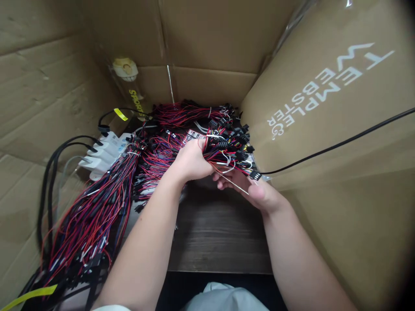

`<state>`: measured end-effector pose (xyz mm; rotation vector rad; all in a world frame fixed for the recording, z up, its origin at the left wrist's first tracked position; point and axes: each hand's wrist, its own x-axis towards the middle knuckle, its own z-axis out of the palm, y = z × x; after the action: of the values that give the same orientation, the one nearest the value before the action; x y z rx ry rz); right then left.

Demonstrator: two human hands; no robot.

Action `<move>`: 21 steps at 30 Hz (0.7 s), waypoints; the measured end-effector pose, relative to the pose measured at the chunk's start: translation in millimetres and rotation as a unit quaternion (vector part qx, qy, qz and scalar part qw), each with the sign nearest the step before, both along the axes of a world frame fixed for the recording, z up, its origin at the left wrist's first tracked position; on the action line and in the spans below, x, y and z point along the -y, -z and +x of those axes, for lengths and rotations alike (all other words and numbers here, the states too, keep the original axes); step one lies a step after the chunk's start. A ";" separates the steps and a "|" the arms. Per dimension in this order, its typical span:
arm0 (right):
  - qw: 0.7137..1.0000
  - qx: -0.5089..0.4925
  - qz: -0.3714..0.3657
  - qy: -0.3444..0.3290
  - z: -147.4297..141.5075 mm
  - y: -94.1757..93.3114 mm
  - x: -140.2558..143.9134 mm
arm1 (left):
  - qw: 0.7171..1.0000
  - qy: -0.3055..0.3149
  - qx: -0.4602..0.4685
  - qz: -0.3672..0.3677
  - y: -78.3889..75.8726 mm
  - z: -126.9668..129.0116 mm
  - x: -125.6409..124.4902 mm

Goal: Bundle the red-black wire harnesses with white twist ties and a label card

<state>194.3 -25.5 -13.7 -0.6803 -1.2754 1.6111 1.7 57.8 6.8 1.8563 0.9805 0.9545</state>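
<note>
My left hand (196, 160) is closed around a bundle of thin wires (212, 153), mostly red and black, with its thumb side toward the connectors. Black plug connectors (241, 154) fan out from that bundle to the right. My right hand (259, 192) lies below them, palm up, its thumb pressed on the end of a thin white strand (231, 182). That strand runs up to the left hand; whether it is a tie or a wire I cannot tell. One black connector (255, 175) hangs just above the right thumb. White loops (230, 164) circle some wires nearby.
More tied wire bundles lie at the back (184, 114) and along the left (94, 203). A white power strip (106, 151) with black cables stands at the left. Cardboard walls (210, 34) enclose the dark wooden table (220, 233). A black cable (340, 140) crosses the right wall.
</note>
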 end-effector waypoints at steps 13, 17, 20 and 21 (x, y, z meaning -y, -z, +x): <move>0.982 -0.171 0.003 0.081 -33.6 9.2 -14.4 | 0.997 0.013 0.070 0.009 -21.8 -14.0 -0.6; 0.989 -0.132 0.022 0.070 -34.8 15.2 -13.5 | 0.998 0.001 0.067 0.001 -25.2 -15.9 0.0; 0.993 -0.114 0.011 0.028 -41.6 29.3 -13.6 | 0.994 0.010 0.105 -0.008 -28.3 -16.4 2.4; 0.994 -0.110 0.004 0.019 -45.5 33.4 -14.1 | 0.993 0.013 0.116 -0.014 -29.0 -16.9 3.2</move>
<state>148.8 -11.4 -47.1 -0.5044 -1.1010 1.6003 -15.2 54.6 35.8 1.6873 0.8215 1.1064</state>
